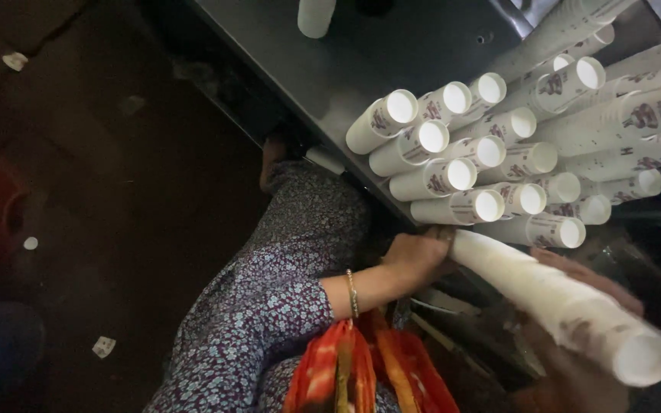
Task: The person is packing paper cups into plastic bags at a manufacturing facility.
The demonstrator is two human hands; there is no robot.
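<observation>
The long stack of white paper cups (568,306) is likely light but bendy, prone to buckling mid-length, so support at both ends suits it. It juts off the desk's (330,69) near edge, below the piled printed stacks (499,153). The left hand (416,252) clasps its inner end; the right hand (598,284), under the stack, has an unclear grip.

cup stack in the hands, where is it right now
In the head view the held cup stack lies slanted at lower right, just below the upright cup stacks on the grey table, left hand on its upper end.
</observation>
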